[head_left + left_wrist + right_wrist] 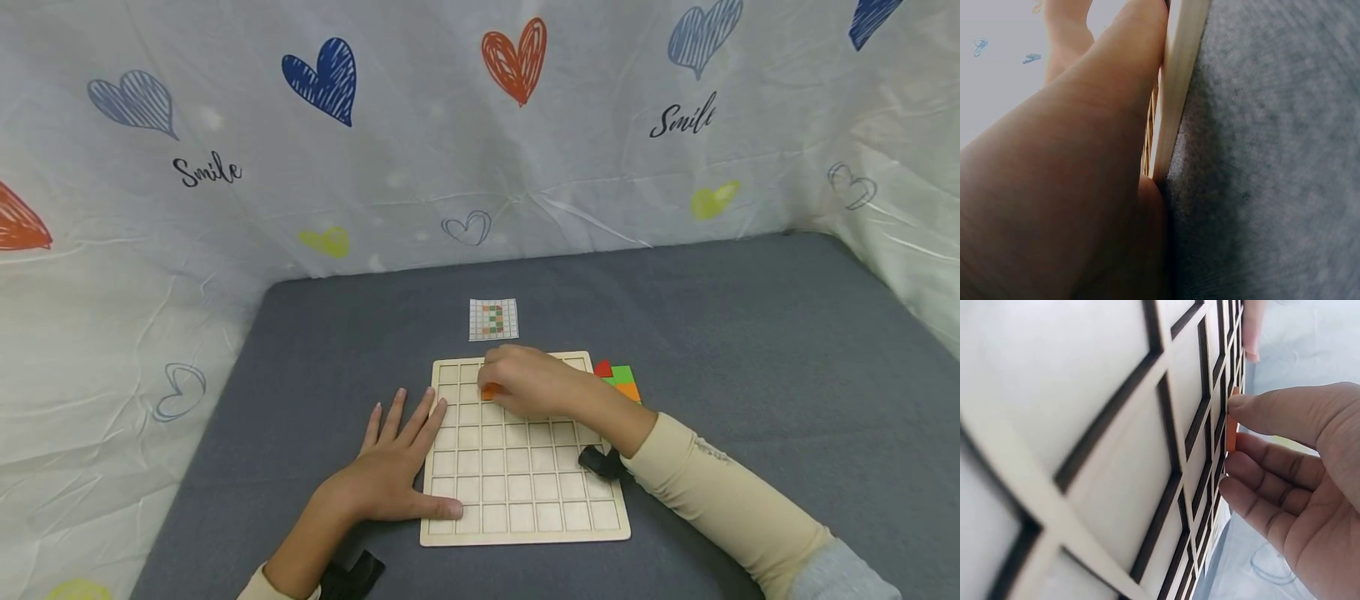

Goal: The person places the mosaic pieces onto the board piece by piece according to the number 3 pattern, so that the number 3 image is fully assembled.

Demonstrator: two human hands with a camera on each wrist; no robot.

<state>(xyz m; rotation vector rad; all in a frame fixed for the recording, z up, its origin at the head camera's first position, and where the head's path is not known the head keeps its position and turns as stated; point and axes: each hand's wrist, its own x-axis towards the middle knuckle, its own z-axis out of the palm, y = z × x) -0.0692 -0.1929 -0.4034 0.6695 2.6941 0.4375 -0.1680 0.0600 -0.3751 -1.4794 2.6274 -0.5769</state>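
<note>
A pale wooden board (517, 540) with a raised square grid lies on the grey cloth. Between thumb and fingers my right hand (536, 383) pinches an orange square tile (1232, 428) against the grid, near the board's far left part. The tile (489, 392) shows only partly in the head view, beneath the fingers. My left hand (393, 479) lies spread at the board's left edge, its thumb over the near left corner area and its fingertips by the far left edge. In the left wrist view, the hand covers much of the board's side (1179, 81).
Behind the board lies a small printed grid card (493, 320) with coloured squares. A red piece (603, 368), a green tile (622, 375) and an orange tile (628, 390) sit by the far right edge, partly behind my right forearm. A white curtain (420, 150) with hearts hangs behind.
</note>
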